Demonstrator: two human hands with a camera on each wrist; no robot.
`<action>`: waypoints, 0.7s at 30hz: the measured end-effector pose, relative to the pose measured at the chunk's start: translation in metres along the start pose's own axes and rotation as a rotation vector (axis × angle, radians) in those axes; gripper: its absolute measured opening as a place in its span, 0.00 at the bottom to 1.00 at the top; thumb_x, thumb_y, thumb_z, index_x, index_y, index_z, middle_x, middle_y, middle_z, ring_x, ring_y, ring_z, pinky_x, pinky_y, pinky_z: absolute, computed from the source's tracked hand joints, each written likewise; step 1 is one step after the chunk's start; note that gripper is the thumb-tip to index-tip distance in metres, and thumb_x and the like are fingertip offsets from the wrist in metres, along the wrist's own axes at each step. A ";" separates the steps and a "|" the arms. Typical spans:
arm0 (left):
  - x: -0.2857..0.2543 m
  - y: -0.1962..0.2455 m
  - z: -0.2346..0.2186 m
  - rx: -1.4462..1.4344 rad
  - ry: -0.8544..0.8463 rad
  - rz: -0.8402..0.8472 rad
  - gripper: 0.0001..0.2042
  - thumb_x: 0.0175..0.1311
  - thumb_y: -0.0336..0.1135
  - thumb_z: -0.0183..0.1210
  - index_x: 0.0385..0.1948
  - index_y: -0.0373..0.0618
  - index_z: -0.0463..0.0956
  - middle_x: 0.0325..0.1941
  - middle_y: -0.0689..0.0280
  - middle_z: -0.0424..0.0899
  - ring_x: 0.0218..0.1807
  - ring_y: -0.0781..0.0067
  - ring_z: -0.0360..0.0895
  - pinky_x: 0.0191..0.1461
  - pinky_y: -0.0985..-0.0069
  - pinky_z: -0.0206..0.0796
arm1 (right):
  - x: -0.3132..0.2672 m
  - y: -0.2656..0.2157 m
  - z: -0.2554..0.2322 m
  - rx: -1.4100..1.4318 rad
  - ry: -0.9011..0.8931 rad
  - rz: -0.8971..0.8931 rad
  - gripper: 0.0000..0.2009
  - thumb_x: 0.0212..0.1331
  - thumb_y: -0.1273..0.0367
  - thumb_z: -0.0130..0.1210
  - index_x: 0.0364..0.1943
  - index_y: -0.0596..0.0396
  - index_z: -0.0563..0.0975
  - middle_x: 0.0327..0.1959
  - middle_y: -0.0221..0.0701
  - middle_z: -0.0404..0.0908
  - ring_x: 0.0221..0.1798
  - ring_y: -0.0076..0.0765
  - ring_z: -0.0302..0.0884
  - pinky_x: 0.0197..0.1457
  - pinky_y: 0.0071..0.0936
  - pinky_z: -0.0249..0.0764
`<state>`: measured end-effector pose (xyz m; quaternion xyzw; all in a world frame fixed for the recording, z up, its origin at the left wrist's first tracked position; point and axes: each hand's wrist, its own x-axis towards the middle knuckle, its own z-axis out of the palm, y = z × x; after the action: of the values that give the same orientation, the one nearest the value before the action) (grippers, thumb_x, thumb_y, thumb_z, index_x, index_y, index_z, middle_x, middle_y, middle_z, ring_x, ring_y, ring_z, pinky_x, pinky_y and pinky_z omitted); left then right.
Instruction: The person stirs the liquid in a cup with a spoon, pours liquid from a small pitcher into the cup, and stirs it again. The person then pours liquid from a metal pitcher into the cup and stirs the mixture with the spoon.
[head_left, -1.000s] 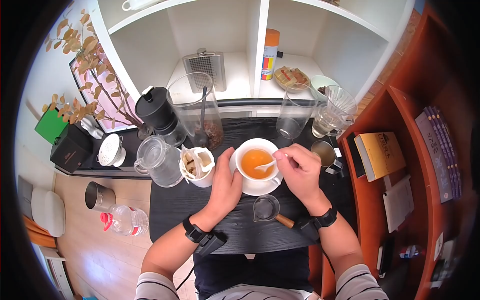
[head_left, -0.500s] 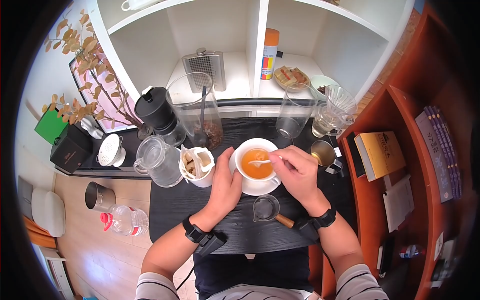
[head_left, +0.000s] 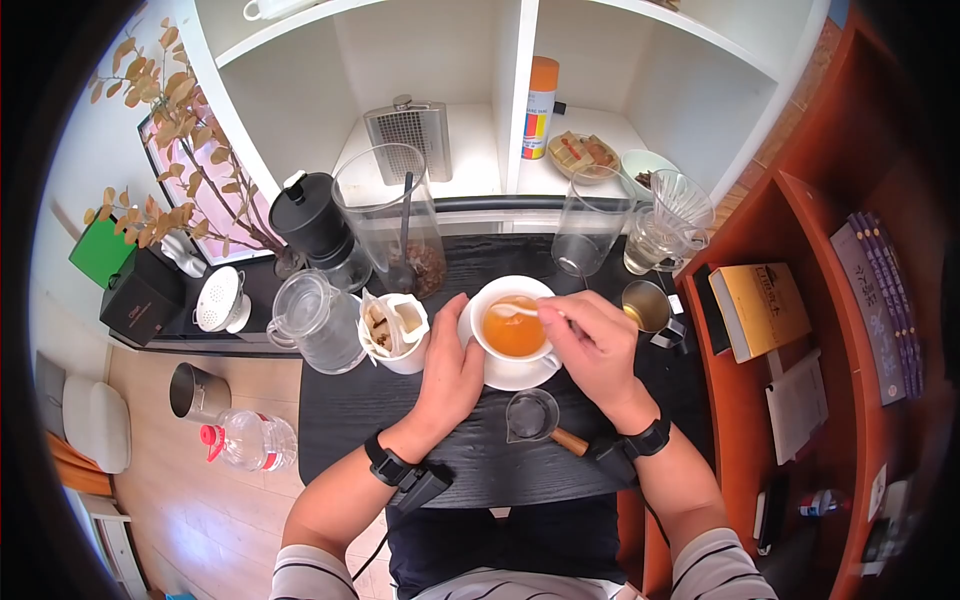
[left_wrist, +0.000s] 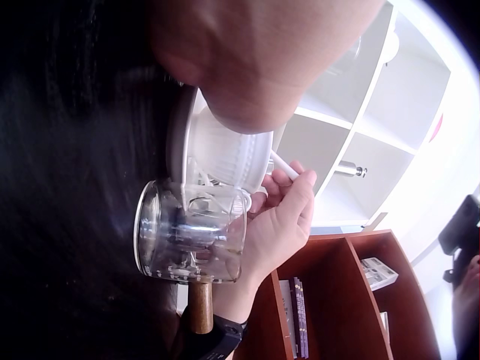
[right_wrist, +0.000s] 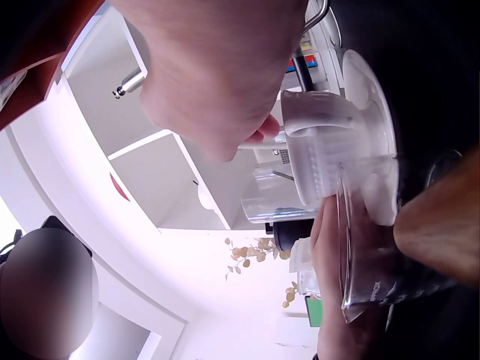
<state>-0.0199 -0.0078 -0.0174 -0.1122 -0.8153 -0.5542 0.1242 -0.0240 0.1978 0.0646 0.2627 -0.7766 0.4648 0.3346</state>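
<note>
A white cup [head_left: 510,287] of amber liquid stands on a white saucer [head_left: 512,379] in the head view. My left hand [head_left: 452,372] lies along the cup's left side, fingers extended at the cup and saucer. With thumb and fingers, my right hand [head_left: 598,350] pinches the handle of a white spoon [head_left: 520,311] above the cup's right rim. The spoon's bowl is at the liquid, near the far inner wall. In the left wrist view, the spoon handle [left_wrist: 283,166] rises past the ribbed cup [left_wrist: 229,154]. A small glass pitcher [head_left: 530,416] with a wooden handle sits nearer me.
Left of the cup stand a white cup with a drip filter bag [head_left: 394,340] and a glass jug [head_left: 318,325]. Tall glass jars [head_left: 395,215] and a black grinder [head_left: 312,220] are behind. A metal cup [head_left: 648,306] stands right, beside the bookshelf [head_left: 735,400].
The spoon has swept through the liquid from the cup's right side toward its far side, and the right hand shifted slightly with it. The left hand and cup stayed in place.
</note>
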 end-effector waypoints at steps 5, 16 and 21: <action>0.000 0.001 0.000 -0.019 0.002 -0.002 0.27 0.71 0.24 0.51 0.72 0.27 0.61 0.70 0.37 0.73 0.72 0.36 0.73 0.77 0.54 0.63 | -0.001 0.006 -0.006 -0.088 0.090 0.022 0.02 0.63 0.77 0.69 0.37 0.61 0.87 0.27 0.34 0.84 0.24 0.29 0.79 0.26 0.26 0.72; 0.000 0.001 0.000 -0.036 -0.003 -0.018 0.27 0.72 0.24 0.51 0.73 0.27 0.60 0.70 0.37 0.73 0.72 0.37 0.72 0.77 0.54 0.63 | -0.003 0.007 -0.002 -0.012 0.062 0.055 0.03 0.66 0.76 0.68 0.37 0.62 0.87 0.26 0.33 0.83 0.25 0.25 0.79 0.27 0.24 0.70; 0.000 0.000 0.001 -0.022 -0.001 -0.011 0.27 0.72 0.24 0.51 0.72 0.27 0.61 0.70 0.37 0.73 0.72 0.37 0.73 0.77 0.54 0.63 | -0.009 0.009 0.000 0.138 0.020 0.172 0.04 0.67 0.74 0.69 0.39 0.62 0.87 0.27 0.33 0.84 0.26 0.24 0.81 0.28 0.22 0.72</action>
<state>-0.0201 -0.0072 -0.0178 -0.1092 -0.8098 -0.5639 0.1196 -0.0247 0.2029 0.0525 0.2126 -0.7590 0.5469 0.2822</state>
